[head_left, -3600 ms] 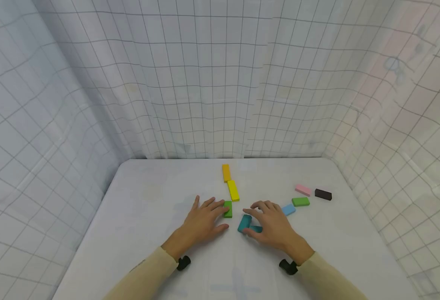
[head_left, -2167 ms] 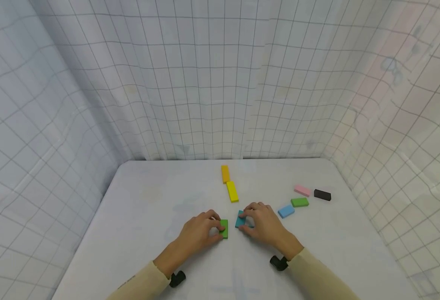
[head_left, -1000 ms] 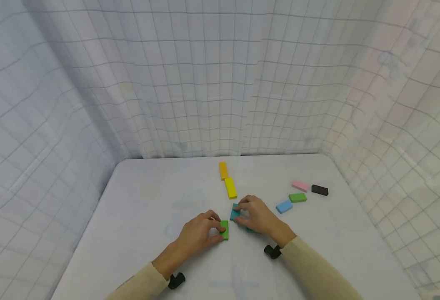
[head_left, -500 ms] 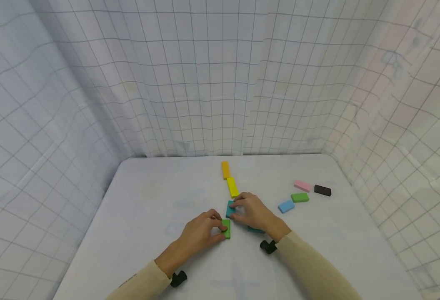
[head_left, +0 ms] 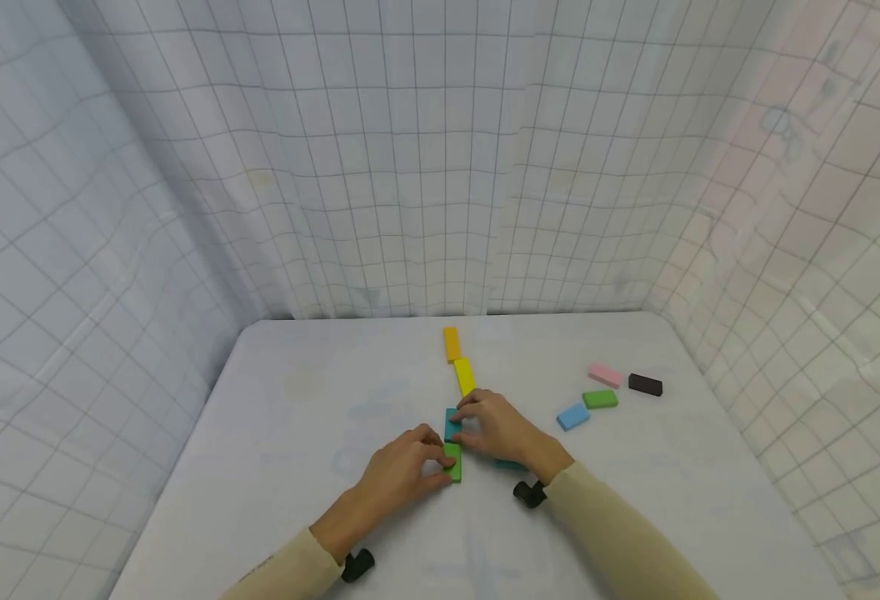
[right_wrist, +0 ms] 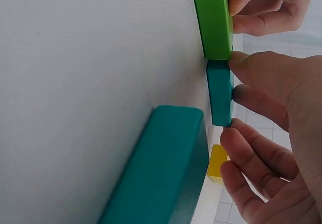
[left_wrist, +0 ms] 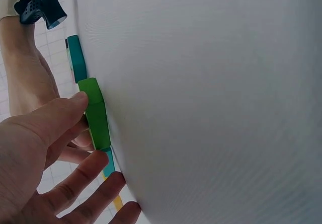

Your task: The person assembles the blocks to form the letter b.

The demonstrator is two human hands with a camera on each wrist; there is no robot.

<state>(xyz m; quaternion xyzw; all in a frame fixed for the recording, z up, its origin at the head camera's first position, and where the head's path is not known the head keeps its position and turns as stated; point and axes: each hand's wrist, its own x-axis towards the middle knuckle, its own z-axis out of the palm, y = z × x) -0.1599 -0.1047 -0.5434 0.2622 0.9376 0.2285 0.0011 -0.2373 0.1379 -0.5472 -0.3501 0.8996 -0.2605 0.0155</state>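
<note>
In the head view my left hand [head_left: 398, 468] pinches a green block [head_left: 452, 467] lying on the white table, thumb at its near end. My right hand [head_left: 502, 432] pinches a teal block [head_left: 452, 423] just beyond it. The right wrist view shows the end of this teal block [right_wrist: 220, 93] meeting the end of the green block [right_wrist: 212, 20]. A second teal block [right_wrist: 156, 168] lies apart nearby; in the head view the right wrist partly covers it. Just beyond the right fingers lies a yellow block [head_left: 464, 377], its near end close to them.
An orange-yellow block [head_left: 451, 344] touches the yellow one's far end. To the right lie a light blue block [head_left: 573, 416], another green block [head_left: 601, 400], a pink block [head_left: 605, 375] and a black block [head_left: 646, 384]. White gridded curtains [head_left: 410, 167] surround the table [head_left: 297, 400].
My left hand has drawn the green block nearer and holds it there. My right hand has slid the teal block leftward, away from the other teal block, up to the green block's far end.
</note>
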